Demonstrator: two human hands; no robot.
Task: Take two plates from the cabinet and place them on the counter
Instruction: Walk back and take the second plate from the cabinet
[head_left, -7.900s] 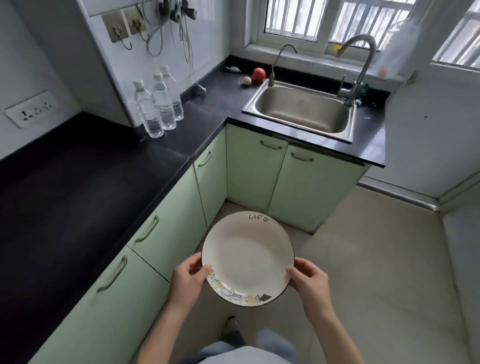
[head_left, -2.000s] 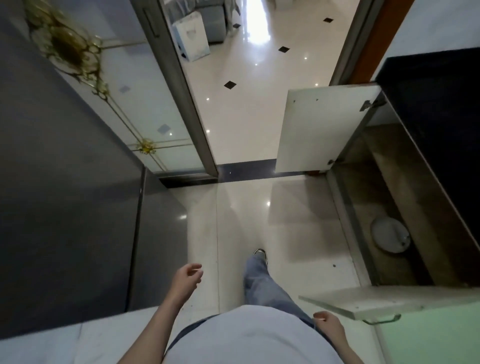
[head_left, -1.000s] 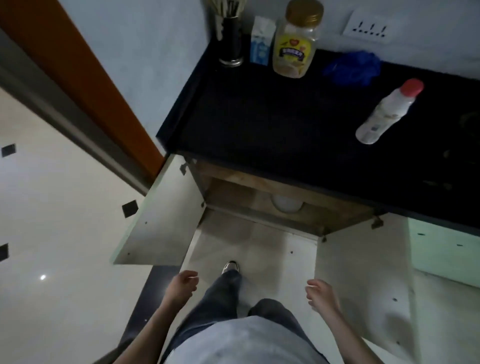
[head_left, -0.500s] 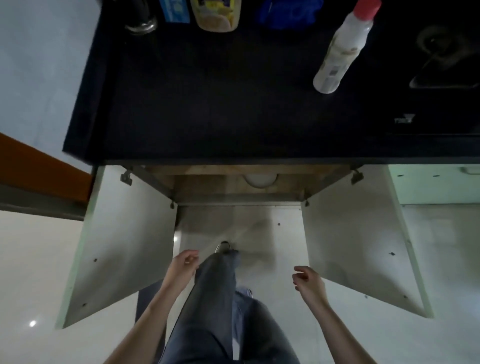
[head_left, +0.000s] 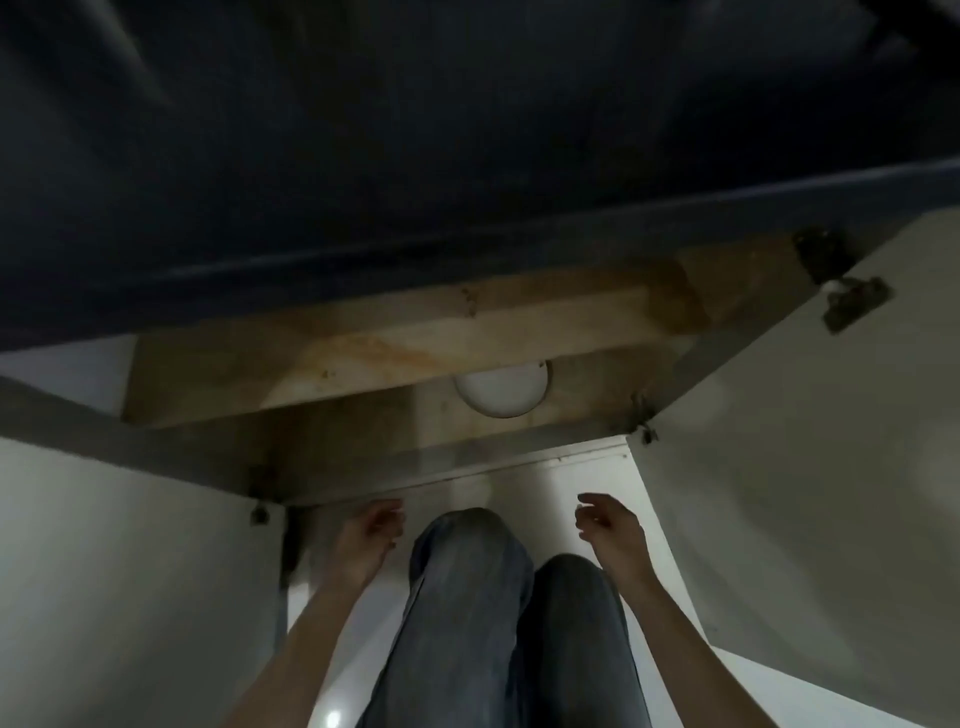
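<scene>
Plate (head_left: 501, 395): white, round, glossy, lying flat on the cabinet (head_left: 363, 441) floor toward the back; only its front arc shows, the rest is cut off by the wooden rail (head_left: 415, 338) above it; can't tell if it's 1 plate or a stack; no pattern readable in the dim light. Cabinet interior is bare, stained brownish wood; both doors (head_left: 779, 467) swung open, pale flat panels, metal hinge at upper right. Counter (head_left: 467, 130) is a dark smooth slab filling the top of the view, its surface blurred. Left hand (head_left: 366, 540) and right hand (head_left: 610, 530) are both empty, fingers loosely curled, gripping nothing, held in front of the cabinet opening on either side of 2 knees in grey jeans (head_left: 467, 597); both well short of the plate. Floor pale and glossy.
</scene>
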